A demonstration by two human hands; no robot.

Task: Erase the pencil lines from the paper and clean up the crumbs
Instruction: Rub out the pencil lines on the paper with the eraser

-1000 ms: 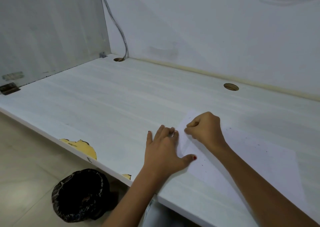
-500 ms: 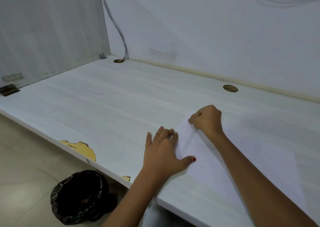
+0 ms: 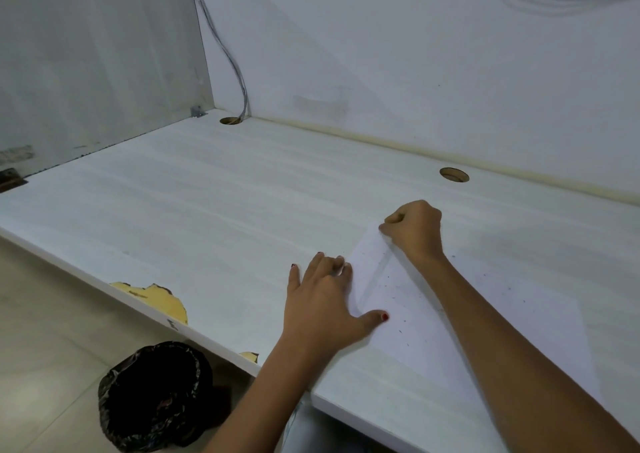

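A white sheet of paper (image 3: 415, 317) lies on the white desk (image 3: 207, 210), sprinkled with dark eraser crumbs (image 3: 398, 300). A faint pencil line runs along its left part. My left hand (image 3: 322, 300) lies flat with spread fingers on the paper's left edge and holds it down. My right hand (image 3: 415, 231) is curled into a tight fist at the sheet's far corner, its fingertips pressed to the paper. They seem to pinch a small eraser, which is hidden inside the fist.
A bin with a black bag (image 3: 156, 393) stands on the floor below the desk's front edge. That edge is chipped yellow (image 3: 156, 297). Two cable holes (image 3: 454, 174) sit near the back wall, with a cable (image 3: 235, 72) entering the left one.
My right hand has slid away from me along the paper to its far corner. The left hand has stayed in place on the sheet's edge.
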